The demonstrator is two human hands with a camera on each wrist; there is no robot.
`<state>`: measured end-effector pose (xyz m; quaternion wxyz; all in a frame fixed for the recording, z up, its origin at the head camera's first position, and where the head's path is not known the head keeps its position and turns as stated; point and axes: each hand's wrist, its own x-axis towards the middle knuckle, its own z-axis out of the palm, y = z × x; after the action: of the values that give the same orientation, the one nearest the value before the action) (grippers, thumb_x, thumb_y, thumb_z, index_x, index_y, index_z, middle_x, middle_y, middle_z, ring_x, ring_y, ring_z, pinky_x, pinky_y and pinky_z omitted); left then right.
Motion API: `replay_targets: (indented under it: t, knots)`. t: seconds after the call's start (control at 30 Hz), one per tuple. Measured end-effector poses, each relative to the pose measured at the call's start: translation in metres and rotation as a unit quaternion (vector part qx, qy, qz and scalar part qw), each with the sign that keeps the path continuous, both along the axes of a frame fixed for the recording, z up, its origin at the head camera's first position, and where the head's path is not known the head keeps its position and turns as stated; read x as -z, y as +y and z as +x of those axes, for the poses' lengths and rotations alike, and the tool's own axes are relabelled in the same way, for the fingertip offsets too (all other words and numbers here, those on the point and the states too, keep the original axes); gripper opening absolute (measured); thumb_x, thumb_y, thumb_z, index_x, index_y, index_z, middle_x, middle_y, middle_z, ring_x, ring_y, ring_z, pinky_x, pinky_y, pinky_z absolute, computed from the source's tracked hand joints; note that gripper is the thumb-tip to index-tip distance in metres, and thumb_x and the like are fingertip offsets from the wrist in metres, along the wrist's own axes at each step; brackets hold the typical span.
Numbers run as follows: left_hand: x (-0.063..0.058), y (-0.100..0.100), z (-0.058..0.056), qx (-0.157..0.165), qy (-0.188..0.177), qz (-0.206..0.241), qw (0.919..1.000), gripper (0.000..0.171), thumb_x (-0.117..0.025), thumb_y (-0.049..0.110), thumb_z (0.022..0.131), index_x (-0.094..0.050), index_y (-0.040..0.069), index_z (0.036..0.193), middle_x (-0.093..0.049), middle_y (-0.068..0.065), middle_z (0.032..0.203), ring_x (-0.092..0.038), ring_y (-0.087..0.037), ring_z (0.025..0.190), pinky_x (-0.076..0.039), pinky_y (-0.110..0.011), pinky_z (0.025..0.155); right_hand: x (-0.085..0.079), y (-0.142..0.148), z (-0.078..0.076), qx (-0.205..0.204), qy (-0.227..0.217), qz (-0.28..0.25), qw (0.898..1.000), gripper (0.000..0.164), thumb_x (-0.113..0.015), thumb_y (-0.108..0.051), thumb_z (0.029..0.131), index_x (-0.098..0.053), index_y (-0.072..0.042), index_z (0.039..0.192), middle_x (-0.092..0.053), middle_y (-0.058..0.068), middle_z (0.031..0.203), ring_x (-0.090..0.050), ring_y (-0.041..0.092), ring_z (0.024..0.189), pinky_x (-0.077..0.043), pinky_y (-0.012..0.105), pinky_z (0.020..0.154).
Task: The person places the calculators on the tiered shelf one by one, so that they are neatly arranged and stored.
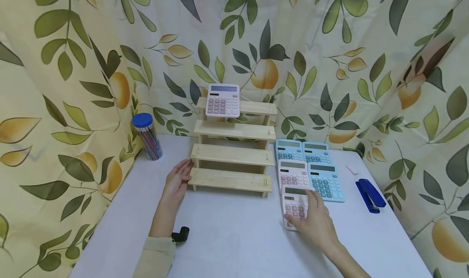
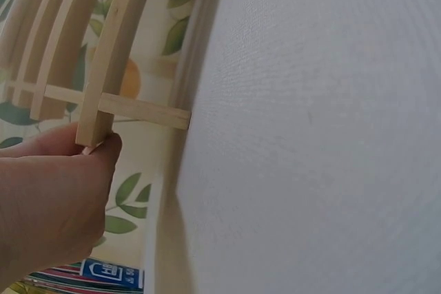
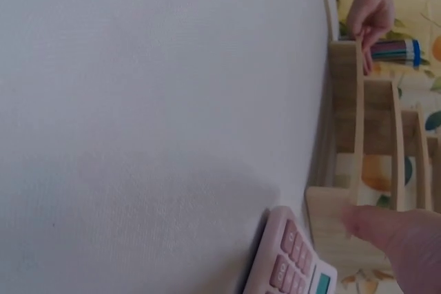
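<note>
A wooden stepped display rack (image 1: 232, 154) stands at the table's middle. My left hand (image 1: 178, 180) pinches the left end of its lowest board (image 2: 114, 53), thumb and fingers either side. A pink calculator (image 1: 222, 101) leans upright on the top step. My right hand (image 1: 316, 221) spreads over the nearest pink calculator (image 1: 293, 209), thumb overlapping its left side and fingertips at its upper right corner. In the right wrist view the thumb (image 3: 375, 225) is extended beside that calculator (image 3: 289, 259). Behind it lies another pink calculator (image 1: 293, 172).
Blue calculators (image 1: 324, 182) lie right of the rack, two more at the back. A blue stapler (image 1: 370, 195) and a small pink eraser-like block (image 1: 351, 169) sit at the right. A blue-lidded tub of pencils (image 1: 147, 137) stands back left, before a leaf-patterned curtain (image 1: 293, 38).
</note>
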<state>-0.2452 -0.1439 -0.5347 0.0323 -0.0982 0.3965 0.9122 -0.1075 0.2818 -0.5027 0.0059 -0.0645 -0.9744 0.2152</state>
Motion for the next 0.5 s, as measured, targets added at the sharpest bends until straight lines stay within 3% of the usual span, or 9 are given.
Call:
replay_targets:
  t: [0.2, 0.5]
  knots:
    - [0.001, 0.001, 0.002, 0.002, -0.005, -0.012, 0.9999, 0.081, -0.029, -0.032, 0.083, -0.022, -0.008, 0.161, -0.026, -0.024, 0.168, -0.028, -0.032, 0.156, -0.029, -0.033, 0.126, 0.007, -0.006, 0.002, 0.003, -0.021, -0.005, 1.0, 0.133, -0.091, -0.06, 0.068, -0.02, 0.003, 0.161, -0.017, 0.039, 0.161, -0.036, 0.067, 0.133, -0.043, 0.081, 0.097]
    - [0.001, 0.001, 0.001, -0.003, -0.005, -0.016, 0.9999, 0.081, -0.031, -0.032, 0.084, -0.025, -0.007, 0.16, -0.029, -0.024, 0.167, -0.031, -0.031, 0.155, -0.03, -0.032, 0.125, 0.016, -0.01, -0.001, 0.001, -0.019, 0.004, 1.0, 0.134, -0.098, -0.047, 0.065, -0.019, 0.003, 0.161, -0.012, 0.042, 0.161, -0.031, 0.068, 0.136, -0.039, 0.087, 0.092]
